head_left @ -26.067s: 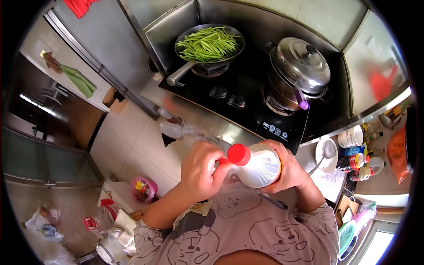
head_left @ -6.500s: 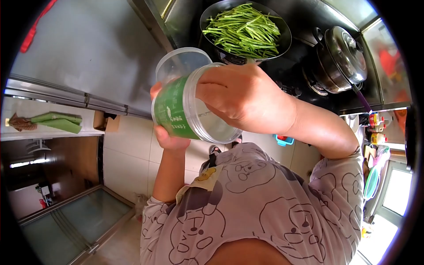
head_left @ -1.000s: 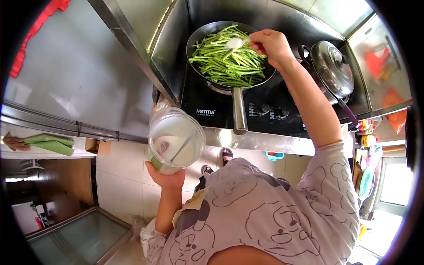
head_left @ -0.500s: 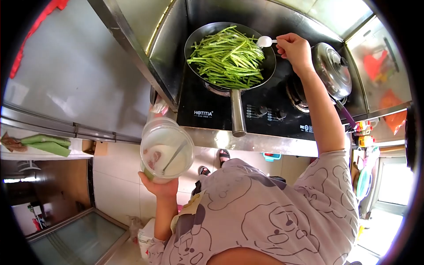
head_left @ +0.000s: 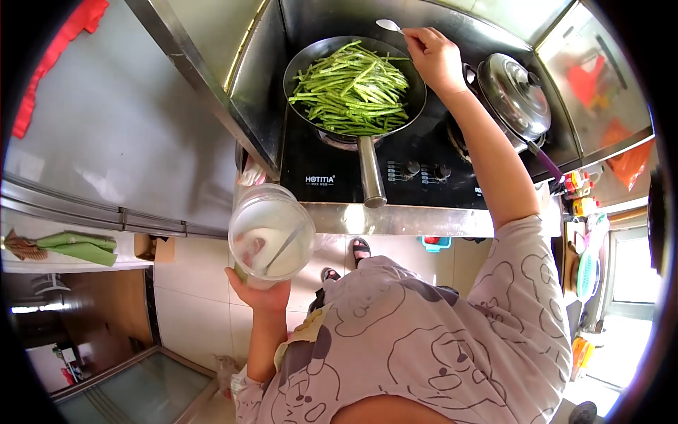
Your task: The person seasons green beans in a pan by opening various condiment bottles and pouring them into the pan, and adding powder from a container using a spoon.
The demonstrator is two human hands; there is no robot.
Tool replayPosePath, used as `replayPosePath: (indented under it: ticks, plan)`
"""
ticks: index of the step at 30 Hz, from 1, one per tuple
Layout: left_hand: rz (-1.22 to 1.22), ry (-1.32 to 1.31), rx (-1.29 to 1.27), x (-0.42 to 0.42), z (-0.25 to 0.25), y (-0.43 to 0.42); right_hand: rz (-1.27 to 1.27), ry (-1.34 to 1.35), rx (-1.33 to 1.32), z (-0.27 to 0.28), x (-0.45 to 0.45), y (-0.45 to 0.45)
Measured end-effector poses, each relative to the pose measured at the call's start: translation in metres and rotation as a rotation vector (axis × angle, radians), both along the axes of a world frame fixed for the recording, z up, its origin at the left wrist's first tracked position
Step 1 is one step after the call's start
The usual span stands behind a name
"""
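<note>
Bright daylight floods in from the window (head_left: 633, 265) at lower right, its panes burnt out to white, while the doorway (head_left: 102, 297) at far left sinks into gloom. Glare sits on the steel front edge (head_left: 355, 220) below the stove and on the pot lid (head_left: 512, 95); the green stalks (head_left: 353, 88) look fairly crisp. Straight lines bow outward (a strong fisheye look), and black swallows the corners

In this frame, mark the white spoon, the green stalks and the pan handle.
White spoon (head_left: 387, 25): head view, on its bowl.
Green stalks (head_left: 351, 90): head view, mid-heap.
Pan handle (head_left: 371, 172): head view, middle of its shaft.
</note>
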State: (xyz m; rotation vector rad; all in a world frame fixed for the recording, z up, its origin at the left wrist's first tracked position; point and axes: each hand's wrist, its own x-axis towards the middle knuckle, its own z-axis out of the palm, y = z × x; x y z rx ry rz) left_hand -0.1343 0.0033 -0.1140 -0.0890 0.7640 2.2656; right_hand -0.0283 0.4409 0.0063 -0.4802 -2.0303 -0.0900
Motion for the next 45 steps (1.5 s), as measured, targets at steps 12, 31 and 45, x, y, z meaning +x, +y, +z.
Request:
replayPosePath:
  ticks: [12,31,45]
  plan:
    - [-0.153,0.005,0.088,0.003,0.020,0.011,0.486,0.550,-1.301,0.029,0.019,-0.093]
    - [-0.610,0.089,0.219,0.110,0.030,0.029,0.253,-0.084,-0.326,0.060,0.176,-0.292]
    - [-1.366,0.054,-0.056,0.363,0.019,0.059,0.818,0.780,-1.396,-0.054,0.445,-0.309]
